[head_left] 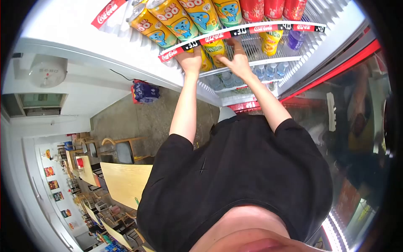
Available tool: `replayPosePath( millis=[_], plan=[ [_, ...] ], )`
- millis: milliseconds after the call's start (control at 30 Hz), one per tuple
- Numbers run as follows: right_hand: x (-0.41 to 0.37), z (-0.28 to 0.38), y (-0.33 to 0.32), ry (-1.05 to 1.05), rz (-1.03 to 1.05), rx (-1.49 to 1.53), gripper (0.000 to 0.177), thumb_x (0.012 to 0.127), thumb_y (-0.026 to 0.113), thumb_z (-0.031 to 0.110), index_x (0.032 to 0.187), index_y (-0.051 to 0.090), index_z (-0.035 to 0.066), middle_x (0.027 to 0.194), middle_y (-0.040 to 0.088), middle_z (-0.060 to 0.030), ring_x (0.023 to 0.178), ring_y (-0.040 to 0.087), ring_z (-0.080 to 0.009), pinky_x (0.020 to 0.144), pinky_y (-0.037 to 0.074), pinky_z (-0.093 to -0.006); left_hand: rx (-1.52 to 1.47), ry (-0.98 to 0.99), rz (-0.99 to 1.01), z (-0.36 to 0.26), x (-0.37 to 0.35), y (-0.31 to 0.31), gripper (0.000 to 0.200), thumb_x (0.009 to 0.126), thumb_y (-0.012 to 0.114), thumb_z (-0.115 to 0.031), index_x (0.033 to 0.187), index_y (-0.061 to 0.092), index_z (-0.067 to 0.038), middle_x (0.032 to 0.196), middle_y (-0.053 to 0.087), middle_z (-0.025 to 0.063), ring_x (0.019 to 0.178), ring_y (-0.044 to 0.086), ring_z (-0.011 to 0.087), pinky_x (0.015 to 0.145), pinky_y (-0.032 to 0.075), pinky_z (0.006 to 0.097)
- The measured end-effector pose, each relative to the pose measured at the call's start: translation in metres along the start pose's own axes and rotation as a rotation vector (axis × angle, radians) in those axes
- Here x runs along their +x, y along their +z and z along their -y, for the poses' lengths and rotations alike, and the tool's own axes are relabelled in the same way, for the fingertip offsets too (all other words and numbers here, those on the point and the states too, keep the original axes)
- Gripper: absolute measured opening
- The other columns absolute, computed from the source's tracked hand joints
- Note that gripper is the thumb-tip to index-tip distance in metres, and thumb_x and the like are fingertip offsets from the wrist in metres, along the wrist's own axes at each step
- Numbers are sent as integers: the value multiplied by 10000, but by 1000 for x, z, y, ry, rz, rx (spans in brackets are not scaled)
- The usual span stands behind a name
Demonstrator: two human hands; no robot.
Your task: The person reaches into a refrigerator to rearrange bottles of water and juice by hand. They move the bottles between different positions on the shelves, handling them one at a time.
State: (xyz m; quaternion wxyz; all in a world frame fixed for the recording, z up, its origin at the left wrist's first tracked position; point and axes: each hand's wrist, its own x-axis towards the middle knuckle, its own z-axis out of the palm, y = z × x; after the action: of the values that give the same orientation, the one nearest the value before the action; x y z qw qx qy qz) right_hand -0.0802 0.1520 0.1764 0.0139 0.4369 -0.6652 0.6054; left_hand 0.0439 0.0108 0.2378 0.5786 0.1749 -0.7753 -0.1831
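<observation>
My left hand (191, 61) reaches into an open drinks fridge, beside yellow bottles. Its fingers are hidden behind the price strip (218, 37), so its grip cannot be made out. My right hand (238, 62) is under the same strip, thumb and fingers apart, the thumb against or very near a yellow bottle (215, 48). Its fingertips are partly hidden. Another yellow bottle (270, 43) and a purple-labelled bottle (295, 40) stand farther right. Above the strip are orange Qoo cans (173, 20) and red cans (273, 8).
Clear bottles (260, 72) stand on a lower shelf. The glass door (331, 109) is on the right. Left of my body are a wooden table (126, 178), a chair (124, 152) and a blue-and-red bag (145, 92) on the floor.
</observation>
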Motion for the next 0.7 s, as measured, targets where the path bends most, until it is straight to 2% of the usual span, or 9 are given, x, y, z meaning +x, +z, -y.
replayPosePath(
  millis=[67,100,167,267,400,433,500,700],
  plan=[
    [-1,4,3,-40,85,-81,884,768,875,395,1393,460,-73,1289,607,-289,1213,605,-423,1026,496,-463,32,-23,-14,8,-4,2,304,831,772,-66,1094,680,54,1077,733,212,1037,695,364,943,495,440],
    [-2,-3,9,1,137,-67,911,760,877,400,1410,440,-65,1296,603,-292,1189,622,-422,991,522,-457,33,0,-33,5,-2,2,291,833,770,-71,1081,683,55,1061,738,212,1025,702,362,931,500,443],
    [-3,-14,15,22,258,-249,939,744,882,393,1437,419,-41,1264,629,-282,1159,639,-425,953,542,-465,49,21,-8,2,1,0,268,837,758,-70,1062,686,55,1025,742,208,983,712,361,893,512,445],
    [6,-3,2,115,343,-310,896,731,878,387,1410,442,-2,1204,664,-265,1119,655,-434,922,554,-481,64,33,0,1,2,-3,257,835,749,-64,1055,682,51,996,742,200,945,713,358,870,518,440],
    [16,-19,-13,109,293,-325,774,735,842,423,1308,490,40,1120,694,-251,1028,690,-425,880,566,-496,-31,2,-20,-2,2,-2,247,834,732,-44,1057,675,46,982,733,173,933,700,328,886,512,421],
    [18,-22,-19,85,261,-294,772,743,833,425,1320,486,49,1135,697,-241,1028,692,-422,888,562,-497,25,-12,-17,-7,2,-4,253,826,744,-39,1056,678,45,1026,733,166,966,695,299,901,507,407],
    [20,-30,-28,136,251,-162,768,738,838,439,1320,521,51,1162,700,-229,1067,691,-408,915,560,-471,-66,-109,4,-1,-1,-2,261,835,761,-48,1061,678,52,1056,733,156,998,686,278,921,500,407],
    [19,-62,-34,108,290,-3,796,684,902,392,1316,581,30,1201,697,-214,1118,684,-378,964,551,-417,-240,-311,43,-4,-13,-3,582,874,788,-92,1360,506,57,1309,618,212,1189,598,294,1037,439,400]
  ],
)
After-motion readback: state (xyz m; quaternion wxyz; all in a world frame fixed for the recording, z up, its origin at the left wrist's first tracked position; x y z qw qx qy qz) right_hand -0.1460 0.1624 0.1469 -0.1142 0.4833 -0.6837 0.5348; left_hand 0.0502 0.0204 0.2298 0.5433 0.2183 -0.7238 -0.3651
